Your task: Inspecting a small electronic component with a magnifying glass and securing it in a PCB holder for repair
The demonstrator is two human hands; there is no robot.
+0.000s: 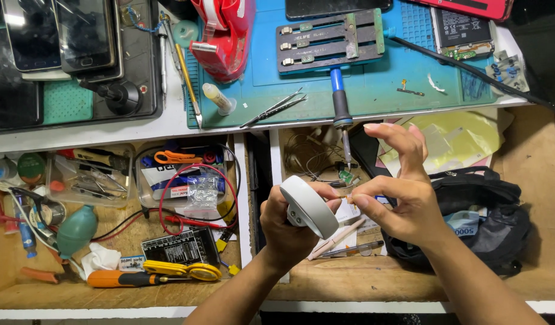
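Gripping a round white device (309,206) at centre, the left hand (287,229) clenches its rim — the right hand (404,195) pinches a tiny part (350,199) beside it. At nine o'clock, a clear plastic tray (92,179) holds tweezers; another (184,176) holds orange-handled scissors (175,157) and a red wire (196,198).

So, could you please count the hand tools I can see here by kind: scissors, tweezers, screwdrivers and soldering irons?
Scissors: 2, an orange pair and a yellow pair
Tweezers: 1, on the blue mat
Screwdrivers: 1, orange handle
Soldering irons: 1, blue handle
Total: 5
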